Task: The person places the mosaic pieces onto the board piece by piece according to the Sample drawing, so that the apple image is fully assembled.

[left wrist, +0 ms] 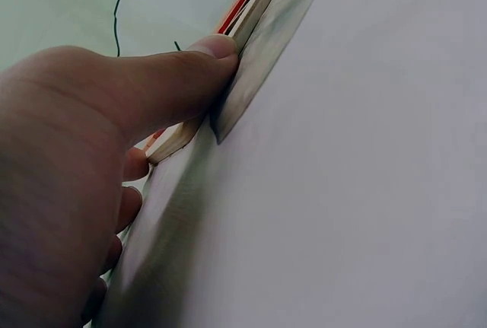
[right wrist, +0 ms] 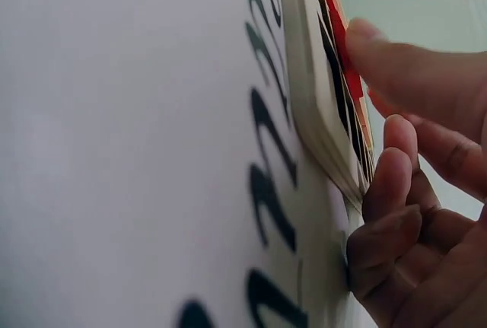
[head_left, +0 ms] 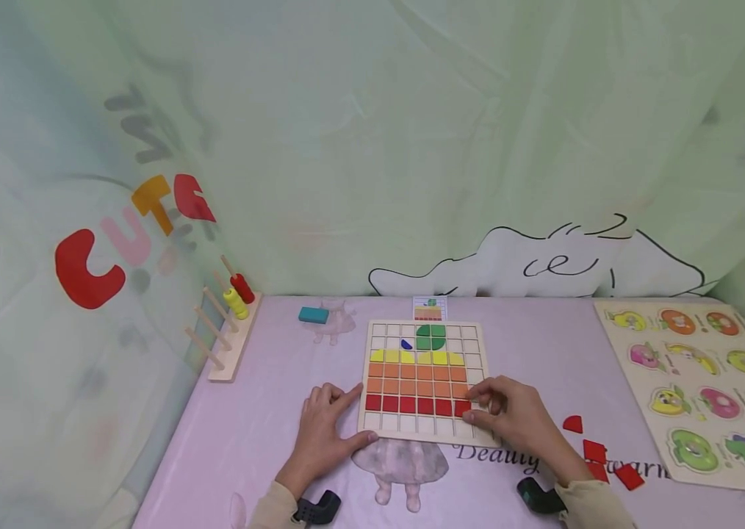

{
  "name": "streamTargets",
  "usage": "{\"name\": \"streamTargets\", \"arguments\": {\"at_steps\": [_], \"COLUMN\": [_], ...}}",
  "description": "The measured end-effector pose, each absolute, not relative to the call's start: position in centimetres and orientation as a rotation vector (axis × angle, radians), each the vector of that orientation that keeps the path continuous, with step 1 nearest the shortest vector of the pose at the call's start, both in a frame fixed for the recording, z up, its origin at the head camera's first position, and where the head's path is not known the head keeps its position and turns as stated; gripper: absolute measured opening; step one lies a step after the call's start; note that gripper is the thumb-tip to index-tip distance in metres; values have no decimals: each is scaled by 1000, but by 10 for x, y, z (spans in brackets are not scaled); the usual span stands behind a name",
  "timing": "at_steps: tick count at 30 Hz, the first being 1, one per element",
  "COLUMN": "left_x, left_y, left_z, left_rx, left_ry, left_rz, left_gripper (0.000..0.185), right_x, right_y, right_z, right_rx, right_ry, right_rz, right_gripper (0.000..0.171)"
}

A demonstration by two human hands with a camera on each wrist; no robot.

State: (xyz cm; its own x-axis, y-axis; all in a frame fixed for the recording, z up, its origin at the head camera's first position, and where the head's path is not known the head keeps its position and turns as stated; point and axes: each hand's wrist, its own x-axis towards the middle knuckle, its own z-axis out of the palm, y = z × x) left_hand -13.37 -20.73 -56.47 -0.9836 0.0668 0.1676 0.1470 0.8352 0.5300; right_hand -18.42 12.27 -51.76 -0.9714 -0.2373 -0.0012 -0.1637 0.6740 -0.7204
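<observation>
A wooden grid board lies on the table, bearing rows of red, orange and yellow tiles with green pieces above. My left hand steadies its near left corner: the thumb presses the near edge while the index finger touches the left side. At the right end of the red row, my right hand pinches a red square tile between thumb and index finger. In the right wrist view, the thumb lies against red pieces at the board's edge; the fingertip contact is partly hidden.
Loose red pieces lie right of the board, near my right forearm. A pattern card leans behind it. Farther out are a teal block, a pegged bead rack and a fruit puzzle board.
</observation>
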Motion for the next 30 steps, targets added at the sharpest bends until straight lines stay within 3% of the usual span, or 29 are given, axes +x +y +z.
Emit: {"name": "streamTargets", "arguments": {"at_steps": [7, 15, 19, 26, 30], "left_x": [-134, -134, -134, -134, -134], "left_y": [-208, -207, -206, -206, -205], "left_z": [-566, -566, -565, -564, -564], "left_rx": [-179, -168, -163, -159, -160], "left_ry": [-2855, -2869, -2876, -2884, -2883], "left_rz": [-841, -851, -852, -835, -836], "left_gripper": [80, 81, 81, 81, 81], "right_x": [-187, -186, -187, -184, -175], "right_y": [122, 136, 164, 221, 232], "right_z": [-522, -511, -498, -486, -497], "right_rx": [-363, -383, -246, 172, 244], "right_ry": [2802, 2796, 2882, 2822, 2775], "right_rz": [-1177, -1162, -1012, -637, -610], "right_gripper": [20, 23, 34, 78, 75]}}
